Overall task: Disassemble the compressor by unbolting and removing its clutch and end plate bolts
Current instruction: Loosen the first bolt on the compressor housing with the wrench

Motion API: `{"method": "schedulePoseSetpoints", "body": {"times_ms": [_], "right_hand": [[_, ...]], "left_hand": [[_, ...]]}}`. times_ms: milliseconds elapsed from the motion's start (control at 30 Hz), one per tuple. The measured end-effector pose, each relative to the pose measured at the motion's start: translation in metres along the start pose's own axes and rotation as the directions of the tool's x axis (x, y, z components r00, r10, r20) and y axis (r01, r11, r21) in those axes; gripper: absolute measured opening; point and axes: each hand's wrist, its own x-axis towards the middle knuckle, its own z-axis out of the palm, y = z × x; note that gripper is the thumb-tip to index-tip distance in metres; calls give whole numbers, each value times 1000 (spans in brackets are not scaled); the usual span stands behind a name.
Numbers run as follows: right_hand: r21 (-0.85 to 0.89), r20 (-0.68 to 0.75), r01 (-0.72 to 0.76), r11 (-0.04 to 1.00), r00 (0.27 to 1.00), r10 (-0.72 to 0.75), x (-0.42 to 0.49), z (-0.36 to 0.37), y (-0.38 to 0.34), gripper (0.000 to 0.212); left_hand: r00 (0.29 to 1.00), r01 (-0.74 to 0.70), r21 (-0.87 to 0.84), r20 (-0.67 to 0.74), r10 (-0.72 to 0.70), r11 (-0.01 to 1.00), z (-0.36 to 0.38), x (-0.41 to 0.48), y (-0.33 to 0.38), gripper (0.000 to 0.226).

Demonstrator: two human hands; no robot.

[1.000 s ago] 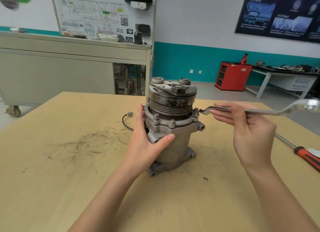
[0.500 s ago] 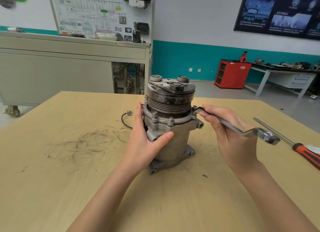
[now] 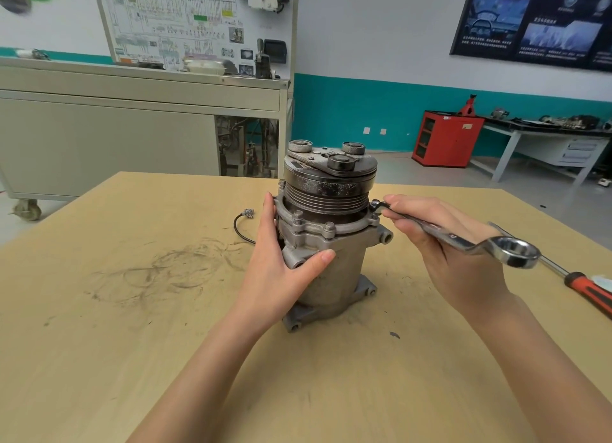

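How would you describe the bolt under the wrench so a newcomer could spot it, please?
Start at the compressor upright on the wooden table. Bolts ring the flange beneath its grooved pulley. The bolt sits at the right edge, alone in having the wrench on it.

The left hand (image 3: 281, 270) is gripping the upright compressor (image 3: 334, 277) on the wooden table (image 3: 132, 343), while the right hand (image 3: 457, 260) is holding a wrench (image 3: 463, 240), its open end sitting on a flange bolt (image 3: 375, 205) on the compressor's right side.

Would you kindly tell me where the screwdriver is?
In the head view, the screwdriver lies at the right edge of the table, just beyond the wrench.
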Motion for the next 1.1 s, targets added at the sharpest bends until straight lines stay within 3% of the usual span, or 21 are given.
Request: {"method": "schedulePoseSetpoints", "body": {"times_ms": [333, 633, 700, 767, 867, 1000, 1100], "right_hand": [[-32, -62, 31, 999, 998, -33, 1, 16, -7, 53], [187, -247, -60, 981, 963, 106, -12, 29, 0, 48], [161, -266, -20, 987, 962, 63, -15, 30, 3, 42], [22, -249, 82, 996, 966, -74, -15, 30, 5, 40], [-129, -211, 185, 974, 955, -209, -12, 33, 7, 50], [205, -293, -21, 979, 953, 82, -7, 36, 6, 35], [322, -321, -108, 941, 922, 215, -15, 35, 9, 30]], "left_hand": [[1000, 6, 12, -10, -6, 1000, 1, 1, 0, 120], [1000, 7, -4, -9, -7, 1000, 0, -1, 2, 121], [1000, 9, 4, -10, -9, 1000, 0, -1, 2, 121], [1000, 7, 6, -9, -7, 1000, 1, -1, 2, 121], [1000, 5, 13, -9, -5, 1000, 1, -1, 2, 119], [1000, 14, 1, -9, -14, 1000, 1, -1, 3, 119], [1000, 21, 7, -6, -21, 1000, 1, -1, 4, 120]]}}
